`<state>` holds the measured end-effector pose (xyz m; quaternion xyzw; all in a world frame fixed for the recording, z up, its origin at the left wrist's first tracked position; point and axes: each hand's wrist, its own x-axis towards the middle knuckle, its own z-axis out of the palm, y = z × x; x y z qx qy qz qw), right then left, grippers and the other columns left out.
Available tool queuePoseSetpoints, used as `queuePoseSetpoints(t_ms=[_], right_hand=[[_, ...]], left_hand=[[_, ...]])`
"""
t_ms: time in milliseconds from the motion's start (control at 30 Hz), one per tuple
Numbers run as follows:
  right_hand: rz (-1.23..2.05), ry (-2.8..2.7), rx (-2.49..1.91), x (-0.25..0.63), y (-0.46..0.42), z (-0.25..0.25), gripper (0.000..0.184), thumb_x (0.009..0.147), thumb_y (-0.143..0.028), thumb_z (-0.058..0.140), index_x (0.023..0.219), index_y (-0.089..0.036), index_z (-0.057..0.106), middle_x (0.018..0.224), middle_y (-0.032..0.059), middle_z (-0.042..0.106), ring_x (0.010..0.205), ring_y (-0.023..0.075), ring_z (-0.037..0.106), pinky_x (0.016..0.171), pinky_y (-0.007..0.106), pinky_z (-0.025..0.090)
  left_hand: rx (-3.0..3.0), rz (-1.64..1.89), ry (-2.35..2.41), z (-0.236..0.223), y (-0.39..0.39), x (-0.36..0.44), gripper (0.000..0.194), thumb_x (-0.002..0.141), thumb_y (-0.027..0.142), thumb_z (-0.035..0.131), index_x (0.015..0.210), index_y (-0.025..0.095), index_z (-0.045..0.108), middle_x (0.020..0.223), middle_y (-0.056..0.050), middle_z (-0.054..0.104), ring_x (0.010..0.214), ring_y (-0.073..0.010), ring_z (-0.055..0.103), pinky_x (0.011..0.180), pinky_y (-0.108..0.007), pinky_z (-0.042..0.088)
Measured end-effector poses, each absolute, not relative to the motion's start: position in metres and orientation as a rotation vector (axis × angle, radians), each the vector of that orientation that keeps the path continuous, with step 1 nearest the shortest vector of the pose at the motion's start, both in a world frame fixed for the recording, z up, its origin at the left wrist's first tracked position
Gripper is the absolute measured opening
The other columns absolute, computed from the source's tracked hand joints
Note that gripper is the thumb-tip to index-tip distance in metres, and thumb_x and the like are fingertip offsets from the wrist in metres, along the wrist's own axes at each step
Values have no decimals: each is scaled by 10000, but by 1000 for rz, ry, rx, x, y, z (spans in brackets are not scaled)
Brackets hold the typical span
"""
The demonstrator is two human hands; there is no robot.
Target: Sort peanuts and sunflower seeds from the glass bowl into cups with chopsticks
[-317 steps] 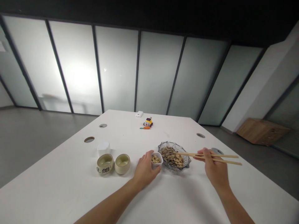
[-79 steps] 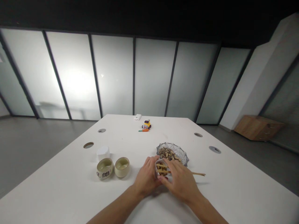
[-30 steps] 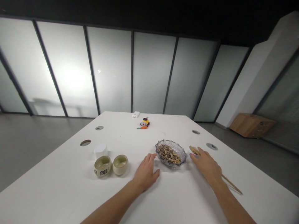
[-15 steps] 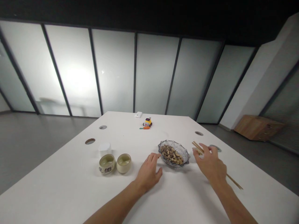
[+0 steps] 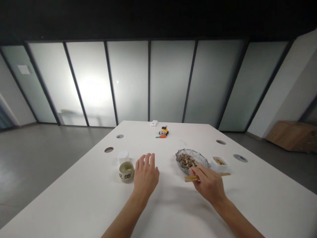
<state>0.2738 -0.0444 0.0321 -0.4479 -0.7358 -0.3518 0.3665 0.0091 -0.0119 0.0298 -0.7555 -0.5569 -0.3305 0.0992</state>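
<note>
My right hand (image 5: 208,183) is closed around a pair of chopsticks (image 5: 190,178), which lie crosswise at the near edge of a clear glass bowl (image 5: 203,159). Dark and pale seeds (image 5: 186,160) fill that bowl's left part. Just right of it stands a small white bowl (image 5: 218,168) with pale pieces inside. My left hand (image 5: 146,175) reaches forward with its fingers extended, beside a greenish cup with dark characters (image 5: 126,175). The second, plain cup is hidden behind this hand; whether I touch it cannot be seen.
A white container (image 5: 123,156) stands behind the cup. Farther back on the white table (image 5: 81,195) are a yellow toy vehicle (image 5: 163,130), a toy carrot (image 5: 162,136) and a white box-like device (image 5: 154,123). Round holes (image 5: 109,150) lie along both table sides.
My left hand has moved left from the glass bowl to the cups. My right hand has come left from the small white bowl, turning the chopsticks crosswise. The view has shifted.
</note>
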Motion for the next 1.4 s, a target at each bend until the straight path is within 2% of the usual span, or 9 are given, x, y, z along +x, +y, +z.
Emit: queuePoseSetpoints(t_ms=[200,367,500,600,733,833,967,1167,1400], right_hand=[[-907,-2012,-854,259,-50,33,249,989,-130,553,771,-213,640,609,-17,589,578,140,555,601,287,407],[-771,-2022,-673,257,-59,36,200,960,-109,512,874,-228,647,687,2,640,617,151,590,614,293,467],[-748,-1856,-630,269,-63,50,208,1018,-211,460,996,-227,666,835,62,659,778,213,636,722,376,543],[-772,-1676,-817,275,-60,63,284,1075,-348,408,981,-236,652,911,88,637,879,251,630,811,439,540],[-495,-1579,-1008,278,-42,68,446,1113,-442,295,752,-256,479,683,6,515,607,178,518,573,320,429],[-309,-1505,-1086,283,-25,60,482,1103,-525,314,727,-262,458,600,-23,515,525,166,521,537,308,415],[-94,-1335,-1205,292,-15,45,473,1070,-589,378,791,-247,546,610,1,630,561,197,641,594,323,484],[177,-1216,-1358,299,-15,31,466,996,-654,499,826,-233,604,755,53,716,600,230,705,589,341,517],[-49,-1188,-1375,303,-19,36,482,992,-663,484,815,-241,633,691,36,713,697,245,696,677,360,505]], left_hand=[[-2163,-821,-1798,24,-13,9,509,922,180,588,1427,144,536,1394,-199,611,1233,-411,587,1021,-572,481],[-2193,-886,-1773,18,-6,6,462,926,179,568,1387,180,552,1365,-170,625,1203,-372,598,1017,-550,485],[-2279,-1044,-1712,12,3,0,423,924,168,562,1345,208,548,1325,-124,627,1235,-329,585,1047,-503,504],[-2413,-1265,-1582,8,9,0,417,920,147,536,1328,229,528,1301,-99,615,1261,-295,579,1079,-484,511],[-2440,-1563,-1533,-3,12,7,437,920,207,555,1352,233,491,1369,-114,562,1335,-298,530,1144,-534,467],[-2329,-1746,-1740,-18,17,14,556,893,371,651,1383,199,450,1407,-161,520,1360,-350,503,1159,-614,429],[-2430,-1774,-1885,-30,21,18,712,812,420,715,1405,170,412,1420,-189,516,1365,-364,525,1175,-622,411],[-2701,-1670,-1829,-23,9,25,700,846,344,647,1462,167,366,1463,-191,549,1391,-325,551,1202,-555,414],[-2921,-1496,-1795,-19,2,28,729,851,389,671,1483,172,380,1526,-189,533,1440,-330,523,1235,-514,387]])
